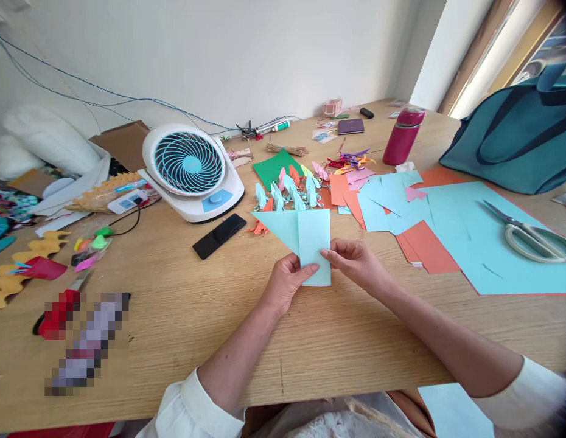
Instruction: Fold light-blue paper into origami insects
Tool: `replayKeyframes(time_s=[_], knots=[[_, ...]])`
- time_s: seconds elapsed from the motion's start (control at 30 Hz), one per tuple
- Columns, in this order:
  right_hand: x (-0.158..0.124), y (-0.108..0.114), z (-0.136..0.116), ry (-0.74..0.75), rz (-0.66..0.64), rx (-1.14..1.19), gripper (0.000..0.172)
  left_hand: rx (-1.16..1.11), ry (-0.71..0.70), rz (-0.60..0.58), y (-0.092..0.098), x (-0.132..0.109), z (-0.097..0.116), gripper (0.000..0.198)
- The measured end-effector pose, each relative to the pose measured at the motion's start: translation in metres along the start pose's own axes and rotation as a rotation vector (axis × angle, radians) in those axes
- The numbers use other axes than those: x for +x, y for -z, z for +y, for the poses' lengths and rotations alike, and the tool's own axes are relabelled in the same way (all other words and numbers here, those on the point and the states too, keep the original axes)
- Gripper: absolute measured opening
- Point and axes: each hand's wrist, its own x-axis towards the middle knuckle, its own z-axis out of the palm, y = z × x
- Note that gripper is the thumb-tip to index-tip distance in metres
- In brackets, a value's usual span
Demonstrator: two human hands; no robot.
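A light blue folded paper (305, 237) is held just above the wooden table (182, 316) in front of me. One flap sticks out to the left as a triangle, and the middle is folded into an upright strip. My left hand (287, 281) pinches its lower left edge, thumb on top. My right hand (356, 260) pinches the lower right edge, fingers closed on the paper. Behind the paper stands a row of small folded paper figures (287, 193) in blue, pink and orange.
A white desk fan (192, 170) and a black phone (219, 235) lie to the left. Blue and orange sheets (447, 225) with scissors (534, 237) cover the right. A red bottle (402, 137) and teal bag (515, 134) stand behind. Craft scraps crowd the left edge.
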Motion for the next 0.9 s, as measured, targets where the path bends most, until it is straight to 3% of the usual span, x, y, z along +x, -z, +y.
replayKeyframes(time_s=[0.23,0.37,0.43,0.5,0.53,0.6,0.67,0.77,0.83,0.9], knots=[[-0.002,0.001,0.011,0.009,-0.104,-0.113,0.041,-0.026,-0.033,0.095,0.002,0.001,-0.001,0.034],[-0.003,-0.005,0.003,0.104,-0.072,-0.247,0.036,0.001,0.025,0.043,0.003,0.001,-0.001,0.034],[-0.002,0.005,-0.005,0.193,-0.082,-0.334,0.032,0.013,0.023,0.090,0.005,0.002,0.000,0.032],[-0.007,0.035,-0.011,0.289,0.027,-0.503,0.025,-0.047,0.021,0.140,0.008,0.005,0.002,0.033],[-0.013,0.057,-0.013,0.297,0.145,-0.620,0.022,-0.074,0.039,0.140,0.009,0.006,0.004,0.034],[-0.034,0.110,-0.012,0.150,0.470,-0.966,0.021,-0.120,0.042,0.130,0.011,0.008,0.006,0.036],[-0.062,0.165,-0.005,0.031,0.651,-1.074,0.025,-0.136,0.045,0.112,0.012,0.008,0.007,0.035],[-0.091,0.224,0.008,-0.140,0.767,-1.188,0.017,-0.151,0.066,0.109,0.012,0.007,0.005,0.033],[-0.092,0.246,0.017,-0.217,0.750,-1.226,0.008,-0.193,0.069,0.097,0.012,0.007,0.002,0.033],[-0.086,0.265,0.031,-0.247,0.729,-1.247,0.017,-0.239,0.076,0.062,0.011,0.008,0.000,0.033]])
